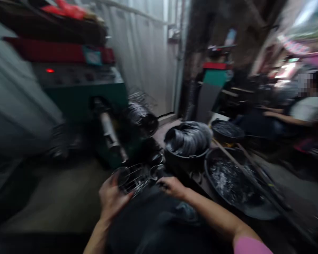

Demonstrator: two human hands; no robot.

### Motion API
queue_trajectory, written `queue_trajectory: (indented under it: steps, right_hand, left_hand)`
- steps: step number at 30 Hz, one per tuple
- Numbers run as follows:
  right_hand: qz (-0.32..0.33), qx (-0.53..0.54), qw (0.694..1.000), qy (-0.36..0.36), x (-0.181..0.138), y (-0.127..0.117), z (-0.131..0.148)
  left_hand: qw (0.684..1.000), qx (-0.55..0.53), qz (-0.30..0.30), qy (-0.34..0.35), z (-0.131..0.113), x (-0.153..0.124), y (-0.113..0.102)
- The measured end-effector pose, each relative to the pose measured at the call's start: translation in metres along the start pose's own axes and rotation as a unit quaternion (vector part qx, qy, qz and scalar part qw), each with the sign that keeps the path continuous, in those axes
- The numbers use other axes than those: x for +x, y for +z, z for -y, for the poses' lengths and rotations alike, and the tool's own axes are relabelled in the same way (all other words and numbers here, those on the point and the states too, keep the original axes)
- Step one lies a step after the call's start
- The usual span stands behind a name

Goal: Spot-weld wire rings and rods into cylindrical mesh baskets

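My left hand (pixel 111 197) is wrapped round the left end of a wire frame (pixel 137 178) made of thin metal rods with a ring at each end. My right hand (pixel 172 187) is closed beside the frame's right ring, on a small dark thing (pixel 162 184) too blurred to name. Just beyond the frame, a metal arm (pixel 110 132) slants down from a green machine (pixel 82 102) with a red top, its tip close to the left ring. Motion blur hides the finer detail of both hands.
A black basin (pixel 187 155) heaped with metal rings stands ahead to the right. Beside it, a wide basin (pixel 233 176) holds small shiny pieces, with long poles (pixel 250 176) across it. Stacked wire rings (pixel 141 114) are by the machine. Another person (pixel 304 106) sits at far right.
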State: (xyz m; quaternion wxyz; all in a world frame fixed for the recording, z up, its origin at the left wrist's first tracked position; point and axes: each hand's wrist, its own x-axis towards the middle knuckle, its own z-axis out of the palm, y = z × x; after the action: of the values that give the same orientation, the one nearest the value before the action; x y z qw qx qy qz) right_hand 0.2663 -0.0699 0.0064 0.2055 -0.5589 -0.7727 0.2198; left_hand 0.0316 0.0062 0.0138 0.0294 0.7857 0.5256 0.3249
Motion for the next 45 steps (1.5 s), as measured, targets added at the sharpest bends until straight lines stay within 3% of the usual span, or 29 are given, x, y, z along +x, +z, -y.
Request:
queue_trajectory:
  steps: [2,5,10,13,16,20,25,36,45]
  right_hand:
    - [0.033,-0.024,0.999,0.014,0.030,-0.023,0.023]
    - [0.091,-0.097,0.991,0.030,0.064,-0.039,0.053]
    - [0.067,-0.128,0.988,0.062,0.089,-0.030,0.075]
    - [0.012,-0.085,0.993,0.079,0.088,-0.011,0.071]
    - [-0.017,0.003,1.000,0.012,0.082,0.006,0.057]
    - [0.022,0.069,0.992,-0.107,0.080,0.012,0.039]
    - [0.065,0.049,0.983,-0.168,0.082,-0.002,0.038]
    - [0.065,-0.018,0.984,-0.166,0.086,0.004,0.040]
    - [0.063,-0.059,0.981,-0.175,0.101,0.007,0.043]
  left_hand:
    - [0.999,0.049,0.006,-0.022,0.005,-0.010,-0.016]
    - [0.998,0.064,0.013,-0.019,-0.005,-0.004,-0.021]
    - [0.999,0.041,0.004,-0.013,-0.015,0.002,-0.013]
    - [1.000,0.018,-0.003,-0.019,-0.012,-0.003,-0.011]
    - [0.999,0.002,-0.004,-0.035,-0.008,-0.007,-0.011]
    - [0.998,-0.016,0.010,-0.052,-0.005,-0.009,-0.014]
    - [0.997,-0.048,0.012,-0.063,-0.004,-0.009,-0.019]
    - [0.996,-0.061,0.014,-0.056,0.005,-0.010,-0.013]
    - [0.992,-0.116,0.006,-0.055,0.029,-0.005,0.001]
